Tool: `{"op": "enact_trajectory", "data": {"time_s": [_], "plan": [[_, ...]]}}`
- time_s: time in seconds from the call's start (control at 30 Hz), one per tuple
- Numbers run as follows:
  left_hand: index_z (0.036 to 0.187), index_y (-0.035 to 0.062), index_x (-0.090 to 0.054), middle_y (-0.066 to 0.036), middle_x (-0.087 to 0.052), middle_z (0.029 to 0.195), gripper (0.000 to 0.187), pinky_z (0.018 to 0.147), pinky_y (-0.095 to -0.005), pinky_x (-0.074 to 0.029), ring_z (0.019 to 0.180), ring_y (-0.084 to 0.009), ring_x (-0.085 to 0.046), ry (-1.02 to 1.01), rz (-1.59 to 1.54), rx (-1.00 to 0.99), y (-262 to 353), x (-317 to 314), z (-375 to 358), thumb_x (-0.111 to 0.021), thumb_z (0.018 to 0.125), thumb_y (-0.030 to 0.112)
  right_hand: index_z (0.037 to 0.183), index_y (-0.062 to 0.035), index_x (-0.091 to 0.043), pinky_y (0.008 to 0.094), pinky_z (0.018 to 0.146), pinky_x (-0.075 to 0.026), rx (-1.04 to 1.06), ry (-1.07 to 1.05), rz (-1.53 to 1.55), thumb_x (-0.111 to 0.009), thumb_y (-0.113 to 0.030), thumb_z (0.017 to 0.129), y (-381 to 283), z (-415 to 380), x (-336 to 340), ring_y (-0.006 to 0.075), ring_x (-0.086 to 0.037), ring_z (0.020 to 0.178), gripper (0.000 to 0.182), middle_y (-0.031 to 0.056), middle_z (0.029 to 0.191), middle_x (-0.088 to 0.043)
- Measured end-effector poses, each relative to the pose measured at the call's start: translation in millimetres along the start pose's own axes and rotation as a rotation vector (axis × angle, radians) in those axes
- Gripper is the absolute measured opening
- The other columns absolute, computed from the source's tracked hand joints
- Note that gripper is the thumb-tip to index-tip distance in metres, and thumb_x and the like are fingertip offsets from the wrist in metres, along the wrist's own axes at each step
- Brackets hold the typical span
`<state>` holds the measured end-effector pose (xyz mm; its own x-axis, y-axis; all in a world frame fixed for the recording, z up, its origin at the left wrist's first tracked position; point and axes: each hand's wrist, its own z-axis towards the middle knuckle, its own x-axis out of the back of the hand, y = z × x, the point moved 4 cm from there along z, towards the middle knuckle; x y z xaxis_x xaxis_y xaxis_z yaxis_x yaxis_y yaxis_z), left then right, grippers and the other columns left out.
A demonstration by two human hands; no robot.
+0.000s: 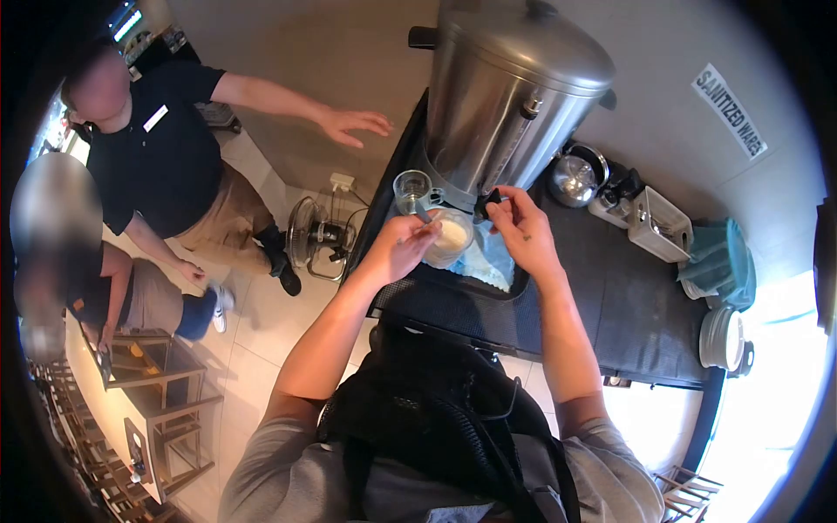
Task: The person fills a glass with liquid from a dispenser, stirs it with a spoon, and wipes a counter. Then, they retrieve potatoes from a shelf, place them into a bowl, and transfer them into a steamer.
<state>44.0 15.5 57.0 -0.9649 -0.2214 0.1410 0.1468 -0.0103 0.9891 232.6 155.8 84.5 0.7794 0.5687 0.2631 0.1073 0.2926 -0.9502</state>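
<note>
A large stainless steel drink urn (514,78) with a lid and a sight gauge stands on the black counter in front of me. My right hand (523,228) is closed on the black tap lever (488,204) at its base. Just below the tap, my left hand (403,247) grips a clear glass cup (450,241) with something pale and creamy in it. A grey, flat handle-like piece (425,213) sticks up by my left fingertips; what it belongs to is hidden. Beyond that hand, a second glass mug (412,190) rests beside the urn.
A light blue cloth (484,260) lies on the tray. Along the wall are a metal pot (575,177), a white basket (660,225), a teal cloth (720,261) and stacked plates (722,338). At left, a co-worker (157,148) stretches an arm toward the counter; another person sits nearby. A fan (316,231) stands on the floor.
</note>
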Motion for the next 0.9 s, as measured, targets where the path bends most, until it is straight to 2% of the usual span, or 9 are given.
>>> {"op": "enact_trajectory", "data": {"time_s": [0.23, 0.37, 0.43, 0.57, 0.6, 0.63, 0.7, 0.77, 0.9], "plan": [[0.113, -0.0051, -0.076, -0.006, -0.074, 0.099, 0.025, 0.082, -0.0268, -0.052, 0.095, -0.0070, -0.063, 0.052, -0.218, -0.139, -9, 12, -26, -0.067, 0.108, 0.018, 0.123, 0.0043, -0.069, 0.0233, 0.068, -0.048, -0.059, 0.132, 0.010, -0.073, -0.013, 0.102, -41, -49, 6, 0.0039, -0.053, 0.072, 0.028, -0.0041, 0.081, -0.059], [0.122, -0.0041, -0.075, -0.004, -0.076, 0.092, 0.029, 0.075, -0.0263, -0.052, 0.083, -0.0069, -0.063, 0.012, -0.023, 0.017, 18, 17, -48, -0.075, 0.103, 0.018, 0.118, 0.0029, -0.072, 0.0222, 0.066, -0.042, -0.008, 0.008, -0.021, -0.076, -0.012, 0.098, -85, -52, -20, 0.0047, -0.046, 0.070, 0.025, -0.0027, 0.080, -0.058], [0.122, -0.0041, -0.075, -0.002, -0.075, 0.091, 0.035, 0.073, -0.0263, -0.051, 0.080, -0.0059, -0.061, -0.051, 0.027, 0.080, 17, 16, -58, -0.076, 0.102, 0.025, 0.120, -0.0014, -0.073, 0.0263, 0.066, -0.047, 0.155, -0.161, -0.191, -0.078, -0.012, 0.093, -113, -46, -45, 0.0106, -0.054, 0.069, 0.030, 0.0038, 0.082, -0.062], [0.126, 0.0062, -0.077, -0.001, -0.071, 0.086, 0.033, 0.070, -0.0285, -0.048, 0.078, -0.0052, -0.054, -0.111, -0.118, -0.169, 3, 12, -78, -0.076, 0.101, 0.028, 0.118, -0.0050, -0.075, 0.0338, 0.067, -0.051, 0.251, -0.350, -0.324, -0.079, -0.014, 0.088, -138, -36, -91, 0.0205, -0.063, 0.071, 0.032, 0.0103, 0.087, -0.064], [0.130, 0.0111, -0.076, -0.002, -0.072, 0.089, 0.033, 0.072, -0.0293, -0.049, 0.080, -0.0054, -0.055, -0.081, -0.003, -0.357, 13, 18, -78, -0.073, 0.102, 0.028, 0.116, -0.0051, -0.076, 0.0346, 0.066, -0.050, 0.352, -0.384, -0.412, -0.080, -0.012, 0.088, -135, -35, -97, 0.0207, -0.061, 0.071, 0.029, 0.0096, 0.087, -0.063], [0.130, 0.0111, -0.076, -0.002, -0.072, 0.089, 0.033, 0.072, -0.0293, -0.049, 0.080, -0.0054, -0.055, -0.082, -0.013, -0.354, 17, 21, -83, -0.073, 0.102, 0.028, 0.113, -0.0051, -0.077, 0.0353, 0.064, -0.048, 0.454, -0.419, -0.500, -0.081, -0.011, 0.088, -135, -36, -103, 0.0209, -0.059, 0.070, 0.026, 0.0090, 0.086, -0.061], [0.134, 0.0065, -0.072, -0.003, -0.073, 0.092, 0.038, 0.072, -0.0288, -0.050, 0.082, -0.0052, -0.056, -0.145, -0.100, 0.049, 15, 23, -90, -0.069, 0.103, 0.027, 0.104, -0.0024, -0.078, 0.0342, 0.062, -0.046, 0.382, -0.402, -0.420, -0.081, -0.012, 0.090, -138, -44, -98, 0.0192, -0.058, 0.069, 0.018, 0.0089, 0.082, -0.061], [0.136, 0.0003, -0.069, -0.003, -0.073, 0.092, 0.042, 0.072, -0.0279, -0.050, 0.083, -0.0054, -0.058, -0.096, -0.249, 0.029, 9, 26, -100, -0.069, 0.103, 0.025, 0.099, -0.0014, -0.077, 0.0358, 0.063, -0.049, 0.211, -0.248, -0.396, -0.080, -0.014, 0.092, -147, -51, -94, 0.0245, -0.062, 0.068, 0.014, 0.0107, 0.080, -0.063], [0.137, -0.0043, -0.067, -0.004, -0.073, 0.090, 0.044, 0.070, -0.0260, -0.049, 0.079, -0.0052, -0.059, 0.099, -0.181, 0.039, -5, 44, -119, -0.070, 0.102, 0.022, 0.099, 0.0012, -0.077, 0.0345, 0.061, -0.047, 0.280, -0.123, -0.360, -0.077, -0.010, 0.095, -144, -65, -106, 0.0237, -0.061, 0.065, 0.011, 0.0121, 0.079, -0.063]]}}
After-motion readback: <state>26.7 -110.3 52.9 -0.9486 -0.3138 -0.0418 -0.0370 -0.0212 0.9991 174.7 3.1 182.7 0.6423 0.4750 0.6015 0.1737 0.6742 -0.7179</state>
